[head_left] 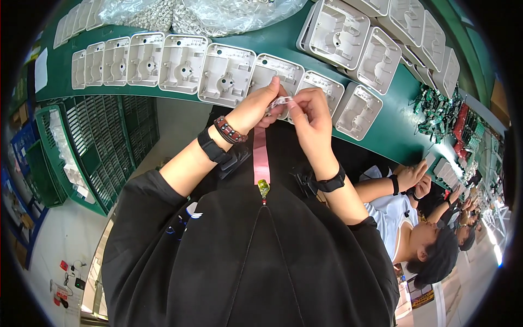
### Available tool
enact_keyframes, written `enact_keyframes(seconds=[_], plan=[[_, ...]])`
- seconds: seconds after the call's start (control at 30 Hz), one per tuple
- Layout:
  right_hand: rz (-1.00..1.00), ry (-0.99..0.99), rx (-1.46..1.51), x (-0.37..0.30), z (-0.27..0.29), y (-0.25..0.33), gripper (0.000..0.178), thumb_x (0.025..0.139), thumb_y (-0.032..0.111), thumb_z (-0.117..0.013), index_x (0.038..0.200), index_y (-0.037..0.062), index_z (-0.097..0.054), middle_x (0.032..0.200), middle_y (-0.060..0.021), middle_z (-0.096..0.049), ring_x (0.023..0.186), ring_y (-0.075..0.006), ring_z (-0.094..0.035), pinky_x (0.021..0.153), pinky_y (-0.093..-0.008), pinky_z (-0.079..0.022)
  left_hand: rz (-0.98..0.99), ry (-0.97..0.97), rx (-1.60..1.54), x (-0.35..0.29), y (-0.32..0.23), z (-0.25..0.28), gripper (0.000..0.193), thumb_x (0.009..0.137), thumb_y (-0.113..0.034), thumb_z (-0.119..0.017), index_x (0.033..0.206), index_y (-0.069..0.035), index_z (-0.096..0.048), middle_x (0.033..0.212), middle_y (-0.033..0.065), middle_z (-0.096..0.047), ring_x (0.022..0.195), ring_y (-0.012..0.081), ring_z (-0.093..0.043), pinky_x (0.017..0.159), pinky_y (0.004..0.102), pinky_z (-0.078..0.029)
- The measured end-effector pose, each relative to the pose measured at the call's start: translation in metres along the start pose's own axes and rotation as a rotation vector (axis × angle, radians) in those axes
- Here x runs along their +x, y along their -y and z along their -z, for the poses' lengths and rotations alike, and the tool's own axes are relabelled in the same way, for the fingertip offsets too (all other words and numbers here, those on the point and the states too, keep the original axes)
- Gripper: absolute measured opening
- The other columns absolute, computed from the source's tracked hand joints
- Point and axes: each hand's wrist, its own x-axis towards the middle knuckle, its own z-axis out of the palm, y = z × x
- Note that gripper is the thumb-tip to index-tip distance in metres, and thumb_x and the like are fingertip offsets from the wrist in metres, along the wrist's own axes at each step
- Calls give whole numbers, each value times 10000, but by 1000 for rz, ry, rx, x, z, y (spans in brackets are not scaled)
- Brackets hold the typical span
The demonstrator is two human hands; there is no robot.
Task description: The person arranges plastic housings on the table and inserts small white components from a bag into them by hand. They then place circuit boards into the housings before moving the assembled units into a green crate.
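Above the table's near edge, my left hand is closed with its thumb up, and several small whitish pieces show at its fingers. Their exact kind is too small to make out. My right hand pinches the end of the same cluster between thumb and forefinger, right beside the left hand. Just beyond my hands, open light-grey plastic housings stand in a row along the edge, with screw posts and a round boss inside. My hands partly cover one housing behind them.
Clear plastic bags of small whitish parts lie at the back of the green table. Stacked housings stand back right, near green circuit boards. Green crates are at left. Co-workers sit at right.
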Motion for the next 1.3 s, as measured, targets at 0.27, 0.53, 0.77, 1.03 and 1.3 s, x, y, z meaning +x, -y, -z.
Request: enact_keyframes(seconds=[0.27,0.53,0.77,1.03,1.3], plan=[[83,165,-66,8,8,6,140,780,26,-600,881,26,-503,829,-33,-495,709,-135,-495,603,-251,-408,-91,-32,161,-7,4,7,303,935,-377,-397,832,-98,-455,613,-82,-307,485,16,-222,407,177,-178],[759,375,-765,74,13,-1,139,691,115,-640,758,55,-533,797,-56,-497,703,-225,-516,572,-315,-435,-367,-551,1068,-3,11,29,349,856,-392,-517,724,-69,-510,578,78,-547,496,198,-541,409,301,-369],[948,484,-1054,112,-12,-20,55,669,119,-564,664,79,-526,798,-31,-466,764,-183,-523,599,-304,-442,-236,-784,1584,1,10,37,333,739,-413,-618,744,-85,-562,562,93,-581,526,258,-594,456,365,-457],[914,607,-1184,121,-9,-22,84,692,95,-543,751,89,-603,1034,-1,-513,904,-150,-501,708,-271,-438,-281,-805,1523,1,17,45,393,732,-470,-603,675,-91,-515,542,90,-566,520,281,-586,430,385,-438],[657,542,-995,105,-8,-10,166,730,32,-542,872,51,-627,1158,-47,-490,946,-212,-503,790,-302,-440,-267,-739,1528,-5,12,45,354,773,-433,-582,761,-83,-532,569,119,-570,534,277,-592,452,378,-442]])
